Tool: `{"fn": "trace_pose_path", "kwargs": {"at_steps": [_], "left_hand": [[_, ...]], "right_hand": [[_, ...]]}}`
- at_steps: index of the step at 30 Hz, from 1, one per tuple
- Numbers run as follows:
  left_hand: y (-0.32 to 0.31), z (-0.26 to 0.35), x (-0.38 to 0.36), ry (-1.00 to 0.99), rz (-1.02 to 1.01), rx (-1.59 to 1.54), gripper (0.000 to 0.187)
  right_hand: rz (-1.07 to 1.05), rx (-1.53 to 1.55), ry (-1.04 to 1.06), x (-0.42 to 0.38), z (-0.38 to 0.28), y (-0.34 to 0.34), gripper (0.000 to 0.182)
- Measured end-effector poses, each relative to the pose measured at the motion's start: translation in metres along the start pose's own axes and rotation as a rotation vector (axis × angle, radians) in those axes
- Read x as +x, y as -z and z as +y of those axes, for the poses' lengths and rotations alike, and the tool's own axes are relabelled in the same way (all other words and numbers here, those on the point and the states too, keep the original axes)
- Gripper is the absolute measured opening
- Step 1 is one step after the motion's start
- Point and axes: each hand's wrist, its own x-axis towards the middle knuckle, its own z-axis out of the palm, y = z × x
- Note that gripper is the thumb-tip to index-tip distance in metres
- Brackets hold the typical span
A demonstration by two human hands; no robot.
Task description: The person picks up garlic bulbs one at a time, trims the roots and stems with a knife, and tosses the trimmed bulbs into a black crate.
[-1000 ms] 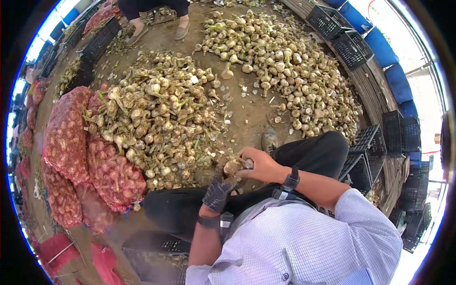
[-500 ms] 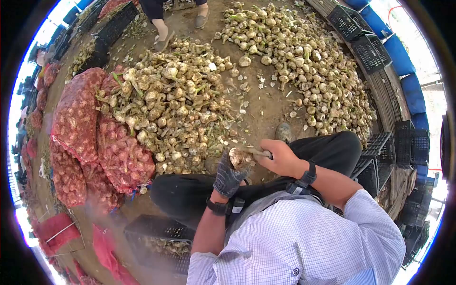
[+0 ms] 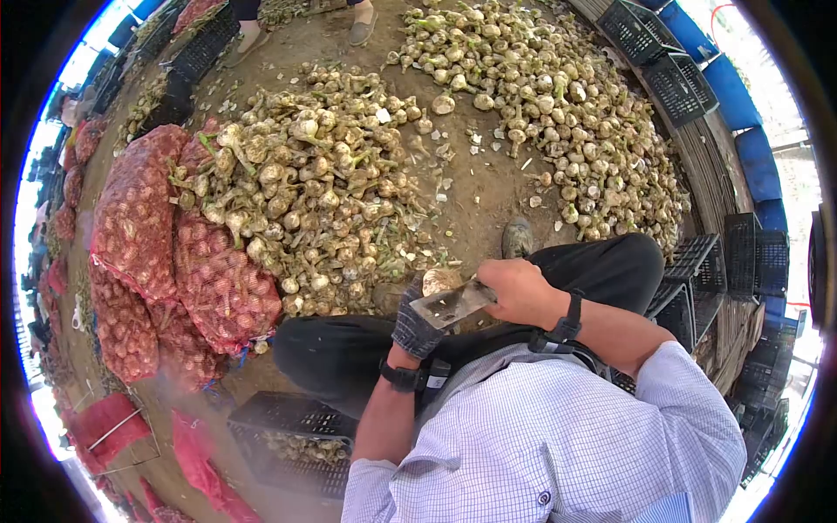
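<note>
In a dark knitted glove, my left hand point(image 3: 413, 329) is closed around a garlic bulb point(image 3: 440, 280), whose pale top shows above the fingers. My bare right hand point(image 3: 523, 295) grips a knife with a broad, dull metal blade point(image 3: 453, 304). Its flat side faces up and lies across the bulb and my gloved fingers in this view; the handle is hidden in my fist. Both hands are over my lap, between my bent legs. Just past them lies a heap of garlic bulbs point(image 3: 314, 187) with stalks on.
Another garlic heap point(image 3: 567, 122) spreads at the right. Full red mesh sacks point(image 3: 139, 213) lean by the left heap. A black crate point(image 3: 292, 418) with some garlic stands by my left side; more black crates point(image 3: 693, 261) line the right. Another person's shoe point(image 3: 364, 30) shows at the top.
The knife has turned from edge-on to showing its broad side and come nearer the left hand. The stalk seen earlier on the bulb no longer shows. The other person's feet have shifted.
</note>
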Motion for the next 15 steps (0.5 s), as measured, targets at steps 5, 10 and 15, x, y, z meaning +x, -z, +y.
{"fn": "trace_pose_path", "kwargs": {"at_steps": [5,10,15], "left_hand": [[0.001,-0.004,-0.001,-0.086,0.020,0.040,0.041],[0.008,0.003,-0.002,-0.179,-0.085,0.257,0.043],[-0.007,0.025,0.004,-0.338,0.341,0.358,0.027]], "right_hand": [[0.064,-0.017,0.038,0.002,0.011,-0.017,0.031],[-0.013,-0.040,-0.099,0.010,0.032,-0.028,0.028],[0.121,-0.017,-0.434,0.006,0.105,-0.050,0.030]]}}
